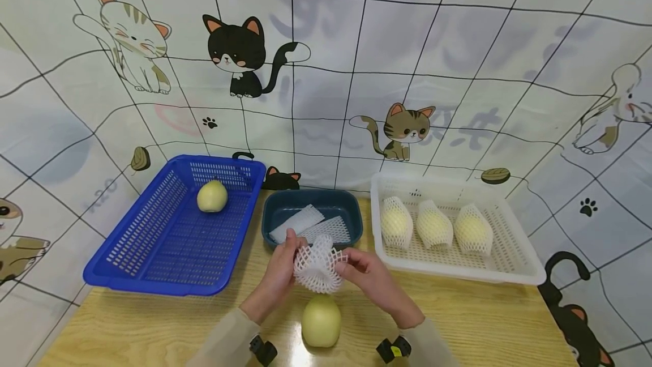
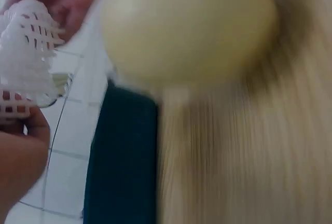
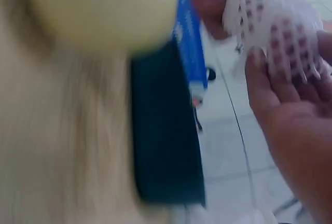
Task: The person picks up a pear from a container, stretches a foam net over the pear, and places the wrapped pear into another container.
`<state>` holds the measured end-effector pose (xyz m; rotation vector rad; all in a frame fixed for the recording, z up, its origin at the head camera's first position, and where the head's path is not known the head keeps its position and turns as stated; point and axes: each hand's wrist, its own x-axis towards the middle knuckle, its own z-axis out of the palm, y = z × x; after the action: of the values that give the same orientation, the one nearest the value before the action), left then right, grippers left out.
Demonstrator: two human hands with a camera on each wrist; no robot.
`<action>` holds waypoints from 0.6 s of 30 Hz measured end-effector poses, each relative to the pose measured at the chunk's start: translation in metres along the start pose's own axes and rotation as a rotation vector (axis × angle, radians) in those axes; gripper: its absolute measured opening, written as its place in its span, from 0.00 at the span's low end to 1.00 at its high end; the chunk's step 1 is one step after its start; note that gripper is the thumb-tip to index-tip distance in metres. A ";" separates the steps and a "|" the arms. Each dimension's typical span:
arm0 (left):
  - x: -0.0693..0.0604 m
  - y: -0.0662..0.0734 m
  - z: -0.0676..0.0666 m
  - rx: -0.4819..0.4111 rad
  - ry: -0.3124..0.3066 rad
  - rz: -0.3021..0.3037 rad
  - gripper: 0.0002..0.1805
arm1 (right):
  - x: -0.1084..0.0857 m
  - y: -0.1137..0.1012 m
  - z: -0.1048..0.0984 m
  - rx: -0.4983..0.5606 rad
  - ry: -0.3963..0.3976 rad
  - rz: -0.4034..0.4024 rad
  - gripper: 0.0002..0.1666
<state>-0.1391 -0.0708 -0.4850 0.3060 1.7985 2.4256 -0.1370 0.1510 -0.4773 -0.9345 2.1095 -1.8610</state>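
Note:
A white foam fruit net (image 1: 318,268), its mesh spread at the lower end, is held between my two hands above the table. My left hand (image 1: 275,276) pinches its left side, and my right hand (image 1: 374,285) grips the right edge with thumb and fingers. Just below the net, on the wood, stands a pale yellow-green round fruit (image 1: 321,321), like an apple or pear; neither hand touches it. Both wrist views show this fruit large and blurred, with the foam net (image 2: 28,53) off to the side in the fingers.
Behind my hands, a dark teal tray (image 1: 270,203) holds flat foam nets (image 1: 300,222). At left, a blue basket (image 1: 168,259) contains one bare fruit (image 1: 212,196). A white basket (image 1: 514,268) on the right holds three netted fruits (image 1: 434,225). A cat-print cloth (image 1: 326,84) hangs behind the table.

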 end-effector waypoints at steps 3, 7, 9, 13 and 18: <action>-0.002 0.000 -0.010 0.173 -0.114 0.117 0.34 | -0.003 0.002 -0.005 -0.121 -0.020 -0.051 0.07; -0.005 0.003 -0.016 0.321 -0.286 0.237 0.29 | -0.007 0.002 -0.008 -0.212 -0.069 -0.174 0.09; -0.005 0.005 -0.017 0.351 -0.357 0.285 0.26 | -0.007 0.002 -0.008 -0.247 -0.081 -0.232 0.11; -0.005 0.009 -0.018 0.319 -0.455 0.290 0.19 | -0.008 0.002 -0.006 -0.233 -0.060 -0.247 0.15; -0.005 0.012 -0.025 0.147 -0.562 0.150 0.12 | -0.010 0.004 -0.008 -0.104 0.030 -0.129 0.14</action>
<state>-0.1391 -0.0990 -0.4812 1.0480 1.7283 2.0004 -0.1343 0.1638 -0.4820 -1.0974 2.2324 -1.8501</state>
